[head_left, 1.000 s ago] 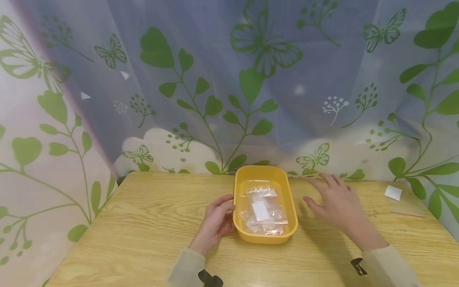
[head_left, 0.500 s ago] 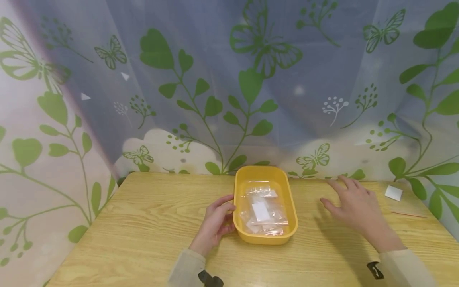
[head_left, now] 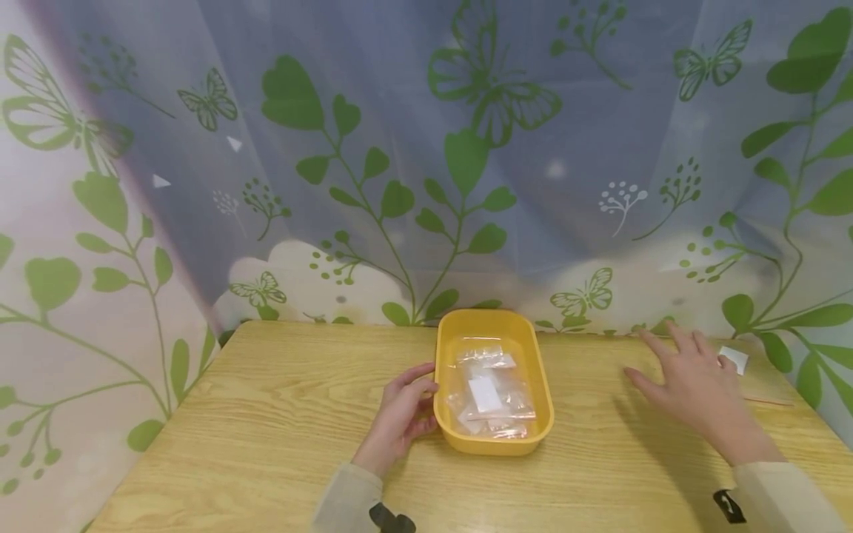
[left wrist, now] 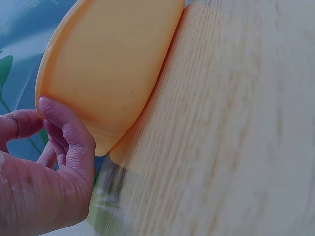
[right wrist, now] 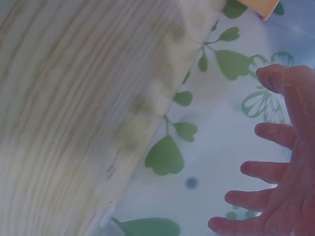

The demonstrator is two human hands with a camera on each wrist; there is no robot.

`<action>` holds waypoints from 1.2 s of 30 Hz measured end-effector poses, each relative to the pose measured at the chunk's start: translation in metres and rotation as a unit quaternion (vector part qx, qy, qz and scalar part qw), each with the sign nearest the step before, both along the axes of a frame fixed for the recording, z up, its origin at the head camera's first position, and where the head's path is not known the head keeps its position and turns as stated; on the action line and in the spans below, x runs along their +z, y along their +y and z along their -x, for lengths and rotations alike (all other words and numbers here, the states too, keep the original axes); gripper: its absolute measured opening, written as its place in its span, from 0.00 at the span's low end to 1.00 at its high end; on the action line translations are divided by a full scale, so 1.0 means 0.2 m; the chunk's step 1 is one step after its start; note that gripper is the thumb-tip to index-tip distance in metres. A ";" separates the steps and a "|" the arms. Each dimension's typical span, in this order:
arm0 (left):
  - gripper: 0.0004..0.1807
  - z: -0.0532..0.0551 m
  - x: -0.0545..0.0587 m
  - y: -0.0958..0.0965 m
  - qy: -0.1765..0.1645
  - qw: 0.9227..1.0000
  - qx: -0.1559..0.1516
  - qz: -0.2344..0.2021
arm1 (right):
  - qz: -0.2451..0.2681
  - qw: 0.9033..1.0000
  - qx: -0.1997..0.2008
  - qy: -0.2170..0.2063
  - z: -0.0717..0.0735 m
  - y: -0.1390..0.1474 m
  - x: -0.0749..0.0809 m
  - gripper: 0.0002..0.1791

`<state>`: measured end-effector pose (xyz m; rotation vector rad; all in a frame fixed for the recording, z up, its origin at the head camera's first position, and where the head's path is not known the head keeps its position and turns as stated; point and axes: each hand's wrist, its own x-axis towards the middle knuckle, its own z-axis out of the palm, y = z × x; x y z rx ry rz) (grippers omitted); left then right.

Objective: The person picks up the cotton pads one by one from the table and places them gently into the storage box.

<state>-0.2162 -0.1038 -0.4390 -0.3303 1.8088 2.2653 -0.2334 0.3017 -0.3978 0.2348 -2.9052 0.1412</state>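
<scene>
A yellow plastic tray (head_left: 494, 444) stands on the wooden table, holding several clear zip bags (head_left: 516, 396) with white pieces among them. At its left side, my left hand (head_left: 397, 418) holds the rim, with curled fingertips against the outer wall, closely seen in the left wrist view on the tray (left wrist: 113, 64). My right hand (head_left: 700, 389) hovers over the right part of the table with spread fingers and nothing in them. Beyond its fingers, a white square (head_left: 734, 360) lies near the back right edge. A thin red line (head_left: 769, 402) of a clear bag shows beside the right hand, which partly hides that bag.
A curtain (head_left: 600, 148) with green leaves and butterflies hangs right behind the table's back edge and along the left side. Bare wood of the table (head_left: 300, 392) spreads left of the tray and between the tray and my right hand.
My right hand has moved to the right, away from the tray, and now overlaps the clear bag and part of the white square. The left hand and the tray stay put.
</scene>
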 end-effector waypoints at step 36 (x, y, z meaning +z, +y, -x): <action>0.30 0.00 0.01 0.00 0.001 1.000 -0.004 0.004 | 0.011 0.989 -0.056 -0.134 0.25 0.55 -0.16 0.48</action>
